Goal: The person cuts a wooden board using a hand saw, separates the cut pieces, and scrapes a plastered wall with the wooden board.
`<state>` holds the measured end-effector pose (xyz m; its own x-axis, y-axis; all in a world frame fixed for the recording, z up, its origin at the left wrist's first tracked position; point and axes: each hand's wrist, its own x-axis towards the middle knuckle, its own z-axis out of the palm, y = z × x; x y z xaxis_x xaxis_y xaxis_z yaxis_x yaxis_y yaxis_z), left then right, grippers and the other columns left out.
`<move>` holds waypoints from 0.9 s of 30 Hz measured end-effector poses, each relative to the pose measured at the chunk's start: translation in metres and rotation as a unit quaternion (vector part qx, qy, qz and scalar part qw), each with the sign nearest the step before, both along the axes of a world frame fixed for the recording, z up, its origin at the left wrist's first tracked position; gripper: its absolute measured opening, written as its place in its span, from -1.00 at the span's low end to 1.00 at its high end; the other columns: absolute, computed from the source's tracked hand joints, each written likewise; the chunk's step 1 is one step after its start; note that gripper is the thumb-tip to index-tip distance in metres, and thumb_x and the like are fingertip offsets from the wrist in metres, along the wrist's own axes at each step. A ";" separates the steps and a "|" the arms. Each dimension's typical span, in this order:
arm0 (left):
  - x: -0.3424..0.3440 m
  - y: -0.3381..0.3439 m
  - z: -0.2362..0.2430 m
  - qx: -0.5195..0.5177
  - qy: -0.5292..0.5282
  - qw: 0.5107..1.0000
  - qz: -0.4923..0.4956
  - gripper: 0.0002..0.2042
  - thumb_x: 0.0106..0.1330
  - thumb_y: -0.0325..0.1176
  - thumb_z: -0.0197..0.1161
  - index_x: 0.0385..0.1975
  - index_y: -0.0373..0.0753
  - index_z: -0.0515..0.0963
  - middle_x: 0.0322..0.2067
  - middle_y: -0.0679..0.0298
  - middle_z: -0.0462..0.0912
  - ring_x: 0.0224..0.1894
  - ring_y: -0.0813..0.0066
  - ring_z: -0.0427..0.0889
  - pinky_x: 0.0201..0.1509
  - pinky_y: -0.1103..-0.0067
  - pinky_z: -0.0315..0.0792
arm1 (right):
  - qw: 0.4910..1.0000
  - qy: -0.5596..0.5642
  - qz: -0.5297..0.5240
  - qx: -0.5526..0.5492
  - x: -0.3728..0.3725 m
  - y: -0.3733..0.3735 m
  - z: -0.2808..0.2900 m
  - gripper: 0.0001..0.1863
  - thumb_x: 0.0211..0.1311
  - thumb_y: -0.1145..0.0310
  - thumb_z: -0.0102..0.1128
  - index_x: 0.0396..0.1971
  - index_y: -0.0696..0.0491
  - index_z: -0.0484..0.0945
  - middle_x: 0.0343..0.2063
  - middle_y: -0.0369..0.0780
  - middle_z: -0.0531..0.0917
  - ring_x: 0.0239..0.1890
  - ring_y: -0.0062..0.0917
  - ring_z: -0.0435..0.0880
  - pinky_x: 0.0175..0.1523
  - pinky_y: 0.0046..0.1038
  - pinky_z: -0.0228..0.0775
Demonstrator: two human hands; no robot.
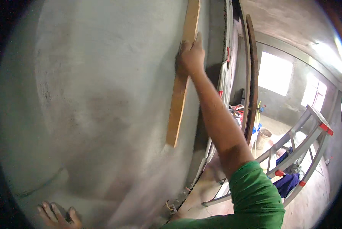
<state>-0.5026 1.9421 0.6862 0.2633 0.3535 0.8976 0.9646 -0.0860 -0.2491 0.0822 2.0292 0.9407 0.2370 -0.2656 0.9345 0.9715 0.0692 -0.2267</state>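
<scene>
My right hand [192, 58] is wrapped around a long wooden board [178, 108] a little above its middle. The board stands nearly upright, tilted slightly, along the right part of a grey plastered wall [102, 65]; its top end runs out of view. Whether its whole length touches the plaster, I cannot tell. At the lower left, the fingers of my left hand [59, 218] are spread against the wall, holding nothing. The rest of that hand falls below the picture. A green sleeve covers my right upper arm.
An aluminium stepladder [304, 141] stands at the right, with dark blue cloth [287, 185] on its lower part. Behind it are a bucket [263, 137] and a bright window [276, 72]. A dark wooden post [252, 76] rises beside the wall's edge, near hanging white cables [224, 76].
</scene>
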 end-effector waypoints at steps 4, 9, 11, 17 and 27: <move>-0.002 0.003 -0.001 -0.009 0.023 1.000 -0.003 -0.56 0.17 -0.08 0.38 -0.09 -0.24 0.47 0.03 0.05 0.52 0.09 -0.07 0.45 0.20 -0.04 0.31 | 0.996 -0.005 0.028 -0.088 0.027 -0.002 0.048 -0.43 0.38 0.29 0.13 0.28 0.22 0.24 -0.22 0.15 0.67 -0.14 0.18 0.64 -0.06 0.00 0.51; -0.005 0.020 -0.024 0.046 -0.047 0.994 -0.087 -0.47 0.29 0.08 0.31 0.04 -0.23 0.48 0.12 0.06 0.50 0.16 -0.13 0.44 0.23 -0.11 0.29 | 0.991 -0.009 0.035 -0.127 -0.010 -0.017 -0.061 -0.49 0.41 0.30 0.07 0.27 0.23 0.32 -0.29 0.21 0.65 -0.23 0.17 0.64 -0.12 0.00 0.51; -0.008 0.027 -0.028 0.084 -0.036 0.992 -0.087 -0.43 0.33 0.13 0.25 0.14 -0.20 0.46 0.19 0.05 0.46 0.22 -0.16 0.40 0.27 -0.11 0.27 | 0.987 0.012 0.122 -0.108 -0.046 -0.029 -0.151 -0.51 0.42 0.35 0.02 0.26 0.28 0.34 -0.12 0.22 0.62 -0.04 0.10 0.64 0.03 -0.13 0.50; -0.009 0.028 -0.022 0.112 0.003 0.987 -0.116 -0.36 0.43 0.17 0.09 0.37 -0.13 0.35 0.37 0.01 0.31 0.39 -0.20 0.26 0.38 -0.09 0.20 | 0.942 0.160 0.210 -0.210 -0.113 -0.052 -0.331 -0.60 0.46 0.31 -0.03 0.17 0.23 0.40 -0.12 0.10 0.56 -0.11 0.00 0.60 0.00 -0.15 0.46; -0.008 0.036 0.011 0.179 0.137 0.964 -0.141 -0.36 0.46 0.10 0.09 0.34 -0.28 0.35 0.31 -0.04 0.37 0.39 -0.09 0.29 0.42 0.01 0.20 | 0.994 -0.042 -0.015 -0.095 0.014 -0.011 0.002 -0.63 0.38 0.17 0.10 -0.19 0.25 0.54 -0.30 0.15 0.66 -0.20 0.13 0.65 -0.12 -0.04 0.49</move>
